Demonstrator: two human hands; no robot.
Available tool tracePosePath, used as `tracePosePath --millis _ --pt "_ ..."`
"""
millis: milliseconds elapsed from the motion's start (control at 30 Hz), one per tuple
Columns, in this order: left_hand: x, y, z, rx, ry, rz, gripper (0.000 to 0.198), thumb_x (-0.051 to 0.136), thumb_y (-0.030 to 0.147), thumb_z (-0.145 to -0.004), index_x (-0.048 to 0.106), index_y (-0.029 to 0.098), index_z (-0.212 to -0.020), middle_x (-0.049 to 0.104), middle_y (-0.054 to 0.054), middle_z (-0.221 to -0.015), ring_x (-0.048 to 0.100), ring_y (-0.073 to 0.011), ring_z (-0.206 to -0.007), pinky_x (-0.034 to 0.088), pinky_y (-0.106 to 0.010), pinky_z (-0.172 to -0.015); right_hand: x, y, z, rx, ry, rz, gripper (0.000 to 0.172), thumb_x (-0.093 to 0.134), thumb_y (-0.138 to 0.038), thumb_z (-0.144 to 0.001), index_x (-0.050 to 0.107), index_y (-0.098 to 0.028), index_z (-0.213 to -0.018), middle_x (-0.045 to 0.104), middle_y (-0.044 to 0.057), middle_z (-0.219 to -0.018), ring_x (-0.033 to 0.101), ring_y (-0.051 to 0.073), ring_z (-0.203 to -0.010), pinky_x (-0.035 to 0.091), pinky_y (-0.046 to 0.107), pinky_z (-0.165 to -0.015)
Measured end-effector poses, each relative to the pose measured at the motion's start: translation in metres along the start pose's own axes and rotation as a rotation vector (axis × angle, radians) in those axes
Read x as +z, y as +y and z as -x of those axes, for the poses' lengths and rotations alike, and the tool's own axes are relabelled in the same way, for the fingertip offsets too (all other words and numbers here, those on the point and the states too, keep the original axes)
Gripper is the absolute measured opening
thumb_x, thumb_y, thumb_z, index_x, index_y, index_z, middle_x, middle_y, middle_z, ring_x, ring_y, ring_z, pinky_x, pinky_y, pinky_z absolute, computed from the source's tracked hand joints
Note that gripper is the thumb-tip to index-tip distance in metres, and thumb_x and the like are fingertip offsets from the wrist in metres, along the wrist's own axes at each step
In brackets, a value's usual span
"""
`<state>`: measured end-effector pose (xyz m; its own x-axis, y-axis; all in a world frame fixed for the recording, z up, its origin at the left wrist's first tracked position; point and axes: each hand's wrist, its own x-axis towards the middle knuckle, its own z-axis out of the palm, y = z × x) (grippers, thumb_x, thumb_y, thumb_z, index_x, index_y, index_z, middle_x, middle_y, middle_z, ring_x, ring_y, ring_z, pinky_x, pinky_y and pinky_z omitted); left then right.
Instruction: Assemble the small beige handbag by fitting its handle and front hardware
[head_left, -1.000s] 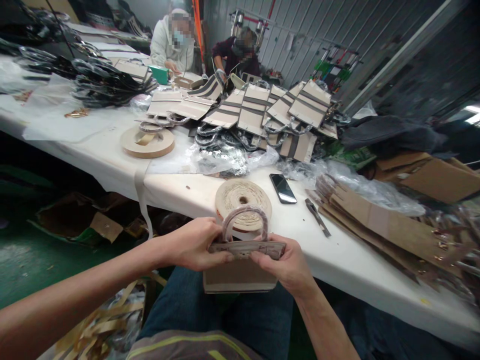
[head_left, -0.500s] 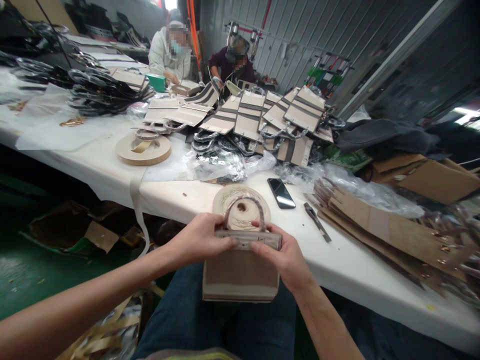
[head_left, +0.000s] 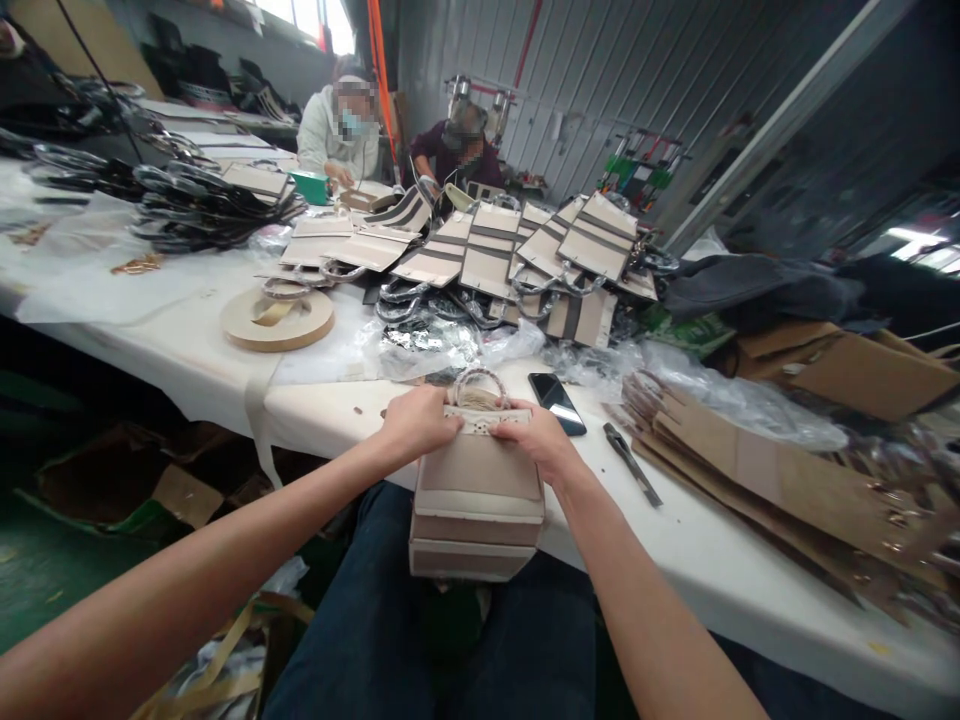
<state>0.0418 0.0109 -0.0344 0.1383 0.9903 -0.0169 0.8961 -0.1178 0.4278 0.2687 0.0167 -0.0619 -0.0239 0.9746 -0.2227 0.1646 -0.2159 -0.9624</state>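
Observation:
A beige handbag (head_left: 480,482) with lighter and darker bands is held over my lap, against the table's front edge. Its wrapped handle (head_left: 482,378) arches up at the far end. My left hand (head_left: 424,425) grips the bag's top edge on the left, thumb pressed on the near face. On the right of the same edge, my right hand (head_left: 529,435) pinches it, thumb close to the other one. Small dark marks show on the rim between the thumbs. Behind the bag, the roll of cord seen before is mostly hidden.
A phone (head_left: 556,402) and a dark cutter-like tool (head_left: 632,464) lie right of my hands. Flat brown bag pieces (head_left: 772,480) are stacked farther right. A tape roll (head_left: 277,320) rests left. Striped bags (head_left: 487,250) pile up behind, with two people (head_left: 341,130) working beyond.
Both hands have lifted the bag's top edge away from me and tilted it, so its banded bottom now shows. The handle and bag now cover most of the cord roll.

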Motion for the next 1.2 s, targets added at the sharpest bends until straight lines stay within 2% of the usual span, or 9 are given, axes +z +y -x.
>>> tracePosePath --millis 100,200,267,333,500,633,767,933,1200 --pt "0.005 0.002 0.002 0.040 0.069 -0.092 0.041 0.063 0.049 -0.095 0.080 0.016 -0.113 0.071 -0.022 -0.136 0.072 -0.0436 -0.117 0.057 -0.053 -0.094 -0.001 -0.004 -0.002 -0.032 0.046 0.230 0.057 0.089 -0.028 -0.063 0.079 -0.016 -0.118 0.085 0.008 -0.104 0.077 0.025 -0.091 0.058 0.032 -0.080" --pt "0.009 0.001 -0.003 0.047 0.041 -0.100 0.037 0.067 0.048 -0.094 0.076 0.017 -0.112 0.065 -0.023 -0.142 0.059 -0.0468 -0.138 0.054 -0.058 -0.107 -0.002 -0.011 -0.002 -0.095 0.139 0.664 0.053 0.089 -0.038 -0.071 0.079 -0.020 -0.119 0.083 0.012 -0.108 0.076 0.032 -0.102 0.057 0.040 -0.088" --pt "0.014 0.001 -0.007 0.005 -0.001 -0.023 0.038 0.069 0.045 -0.093 0.070 0.017 -0.119 0.063 -0.023 -0.143 0.055 -0.0440 -0.142 0.053 -0.056 -0.110 -0.004 -0.011 -0.001 -0.164 0.155 0.874 0.051 0.085 -0.047 -0.080 0.079 -0.021 -0.124 0.082 0.015 -0.115 0.075 0.036 -0.109 0.056 0.046 -0.095" --pt "0.020 0.000 -0.008 -0.009 -0.003 0.055 0.036 0.066 0.036 -0.095 0.064 0.016 -0.126 0.061 -0.022 -0.144 0.055 -0.0401 -0.141 0.053 -0.052 -0.111 -0.007 -0.006 0.001 -0.252 0.151 0.964 0.049 0.080 -0.051 -0.088 0.079 -0.021 -0.126 0.078 0.017 -0.124 0.072 0.038 -0.117 0.054 0.050 -0.104" --pt "0.029 0.002 -0.006 0.039 0.039 0.142 0.044 0.060 0.023 -0.095 0.055 0.020 -0.138 0.058 -0.020 -0.143 0.054 -0.0392 -0.138 0.054 -0.057 -0.107 -0.017 0.018 0.005 -0.434 0.102 0.874 0.047 0.068 -0.047 -0.098 0.072 -0.022 -0.138 0.069 0.015 -0.142 0.063 0.034 -0.136 0.046 0.050 -0.123" --pt "0.033 0.001 -0.003 0.082 0.049 0.140 0.033 0.056 0.023 -0.097 0.069 0.028 -0.127 0.058 -0.016 -0.138 0.056 -0.0394 -0.133 0.052 -0.060 -0.107 -0.015 0.032 0.008 -0.467 0.071 0.786 0.059 0.058 -0.046 -0.106 0.058 -0.018 -0.158 0.063 0.017 -0.154 0.057 0.034 -0.146 0.041 0.051 -0.130" --pt "0.036 -0.003 -0.001 0.110 0.070 0.122 0.028 0.058 0.022 -0.097 0.076 0.030 -0.117 0.060 -0.013 -0.135 0.057 -0.0379 -0.130 0.050 -0.058 -0.109 -0.009 0.039 0.010 -0.456 0.102 0.823 0.063 0.056 -0.045 -0.108 0.054 -0.019 -0.165 0.062 0.019 -0.153 0.056 0.036 -0.145 0.041 0.053 -0.129" --pt "0.036 -0.007 -0.001 0.145 0.084 0.163 0.023 0.068 0.038 -0.096 0.076 0.030 -0.116 0.061 -0.012 -0.135 0.057 -0.0384 -0.130 0.048 -0.058 -0.113 -0.007 0.039 0.013 -0.461 0.122 0.828 0.063 0.055 -0.042 -0.109 0.052 -0.017 -0.167 0.061 0.019 -0.151 0.056 0.036 -0.142 0.043 0.054 -0.128" --pt "0.048 -0.016 -0.017 0.110 0.060 0.143 0.021 0.064 0.034 -0.095 0.080 0.033 -0.109 0.060 -0.010 -0.140 0.056 -0.0400 -0.134 0.049 -0.060 -0.113 -0.004 0.030 0.019 -0.428 0.154 0.822 0.065 0.060 -0.037 -0.107 0.051 -0.018 -0.168 0.062 0.019 -0.152 0.056 0.037 -0.142 0.045 0.055 -0.126"
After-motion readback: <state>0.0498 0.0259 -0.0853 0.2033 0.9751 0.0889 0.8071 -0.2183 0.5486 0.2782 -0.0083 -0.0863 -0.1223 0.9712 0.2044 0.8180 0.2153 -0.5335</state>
